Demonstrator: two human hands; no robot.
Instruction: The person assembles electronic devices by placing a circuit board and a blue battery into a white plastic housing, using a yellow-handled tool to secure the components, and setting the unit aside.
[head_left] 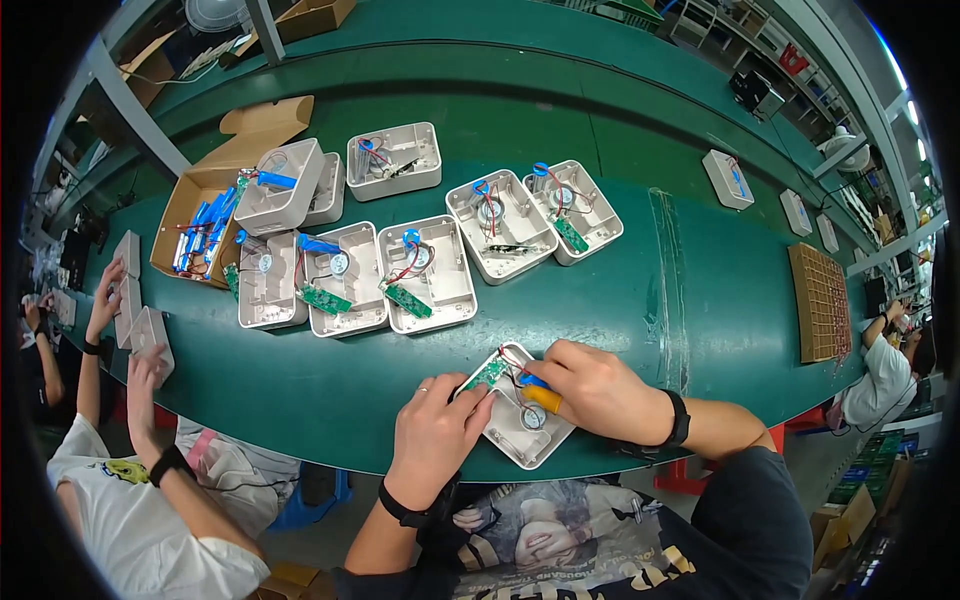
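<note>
A white plastic housing (527, 455) lies slantwise at the table's front edge before me. Inside it are a green circuit board (490, 374), a round speaker-like disc (533, 416) and thin red and black wires. My left hand (440, 430) closes on the housing's left wall, its fingertips by the board. Over the right side of the housing, my right hand (605, 395) pinches a blue battery (533, 381), mostly hidden by the fingers. A yellow finger cot (542, 398) appears to cover one digit of that hand.
Several white housings (428, 280) with boards, wires and batteries stand beyond my hands. At back left, a cardboard box (190, 215) holds blue batteries. A brown gridded tray (820, 303) sits at right. Co-workers flank me; the left one's hands (147, 375) are near more housings.
</note>
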